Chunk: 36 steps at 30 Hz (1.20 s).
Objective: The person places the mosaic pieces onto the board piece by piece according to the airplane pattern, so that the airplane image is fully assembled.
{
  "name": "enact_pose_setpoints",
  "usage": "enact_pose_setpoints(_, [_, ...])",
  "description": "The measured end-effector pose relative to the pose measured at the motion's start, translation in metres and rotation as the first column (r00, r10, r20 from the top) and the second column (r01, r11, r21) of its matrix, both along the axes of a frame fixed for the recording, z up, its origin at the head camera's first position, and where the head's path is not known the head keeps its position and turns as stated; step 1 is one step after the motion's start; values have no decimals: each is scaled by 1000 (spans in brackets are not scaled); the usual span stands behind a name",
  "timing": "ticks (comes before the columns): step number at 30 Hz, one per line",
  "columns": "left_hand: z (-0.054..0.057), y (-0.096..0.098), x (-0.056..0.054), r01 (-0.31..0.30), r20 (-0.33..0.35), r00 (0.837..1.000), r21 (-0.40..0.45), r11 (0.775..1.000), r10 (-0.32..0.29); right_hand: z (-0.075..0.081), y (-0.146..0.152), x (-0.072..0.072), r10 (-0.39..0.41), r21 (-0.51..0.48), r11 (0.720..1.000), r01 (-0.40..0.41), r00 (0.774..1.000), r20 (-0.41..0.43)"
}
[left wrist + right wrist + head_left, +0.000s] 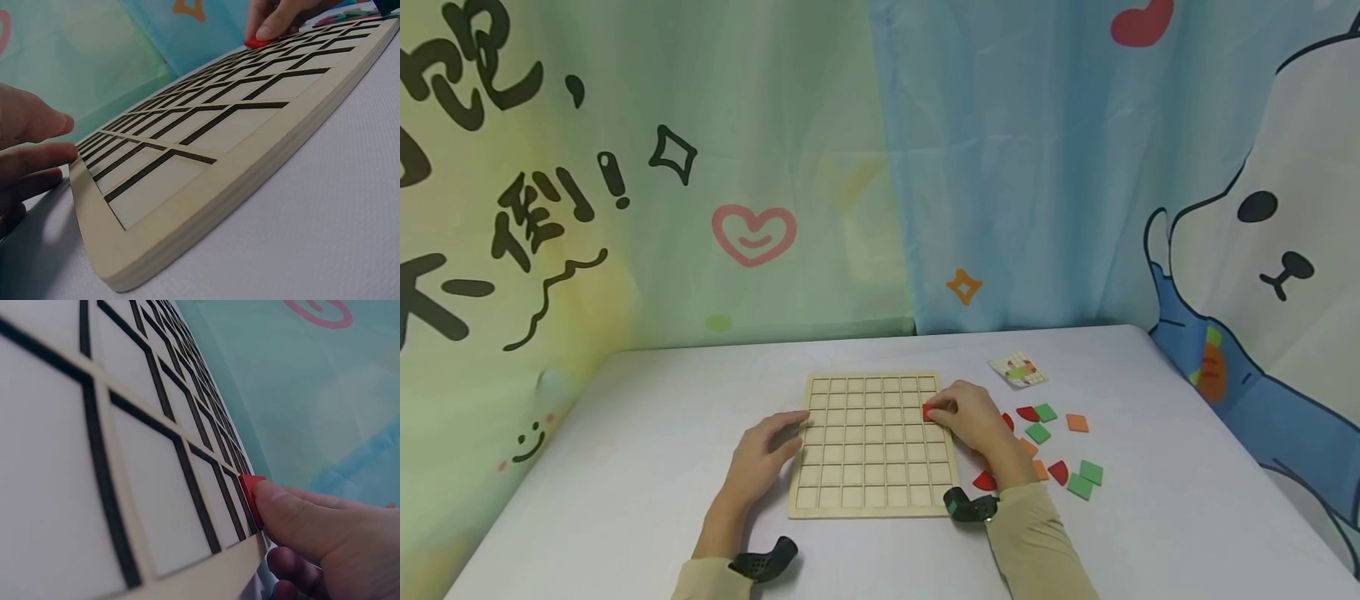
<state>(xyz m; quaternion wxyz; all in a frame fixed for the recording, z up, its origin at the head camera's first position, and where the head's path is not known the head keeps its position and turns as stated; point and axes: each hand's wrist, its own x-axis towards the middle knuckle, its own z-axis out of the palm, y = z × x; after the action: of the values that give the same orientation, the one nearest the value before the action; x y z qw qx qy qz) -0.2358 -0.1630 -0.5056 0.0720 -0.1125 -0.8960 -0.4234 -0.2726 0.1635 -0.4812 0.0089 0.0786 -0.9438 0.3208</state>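
Observation:
A wooden grid board (874,512) lies flat on the table in front of me. My right hand (972,417) pinches a small red piece (927,412) between thumb and fingertips, over the rightmost column near the board's far right corner. In the right wrist view the red piece (249,487) stands tilted at a cell; whether it touches the bottom of that cell I cannot tell. My left hand (763,457) is beside the board's left edge, its fingers loosely extended, fingertips at the frame. The left wrist view shows those fingers (37,159) at the board's corner.
Right of the board lie loose red quarter-round pieces (1057,472), green squares (1080,487) and orange squares (1077,423), some partly behind my right forearm. A small pattern card (1018,370) lies behind them. Printed curtains (790,183) hang along the table's back.

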Motion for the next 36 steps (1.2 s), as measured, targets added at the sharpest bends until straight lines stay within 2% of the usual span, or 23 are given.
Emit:
enact_pose_setpoints(8, [-2,0,-1,-1,-2,1000,13,1000,1,-2,4,0,44,-16,999,-45,999,-10])
enact_pose_setpoints(17, [-6,-2,-3,13,-46,999,5,1000,-13,-3,5,0,25,-67,997,-23,999,30])
enact_pose_setpoints(23, [-5,-1,-3,17,-52,999,5,1000,-17,-2,5,1,12,-53,999,-10,999,44])
enact_pose_setpoints(36, [-3,-2,-2,24,-47,999,4,1000,-24,2,7,1,51,-10,999,-51,998,41])
